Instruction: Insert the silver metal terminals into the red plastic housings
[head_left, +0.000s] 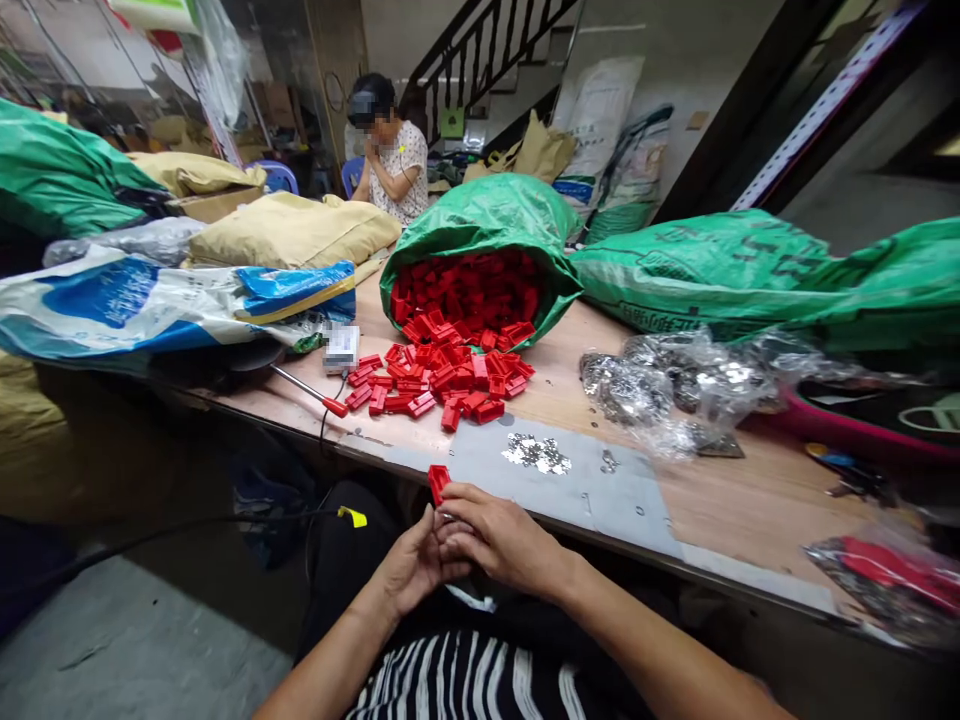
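Note:
A small red plastic piece (439,484), shaped like a short open trough, sticks up from between my two hands just off the table's front edge. My left hand (412,568) is closed around its lower end, thumb upward. My right hand (501,535) lies over it with bent fingers pressed against the piece; what else these fingers may pinch is hidden. Beyond my hands, many similar red pieces (427,375) spill from the mouth of a green woven sack (487,215). Small shiny metal parts (536,454) lie in a loose patch on a grey mat (480,450).
A red-handled screwdriver (334,406) and a small white box (341,347) lie left of the pile. Clear bags of metal parts (675,375) are on the right. Filled sacks (292,230) line the table's back. Another person (401,170) sits beyond it.

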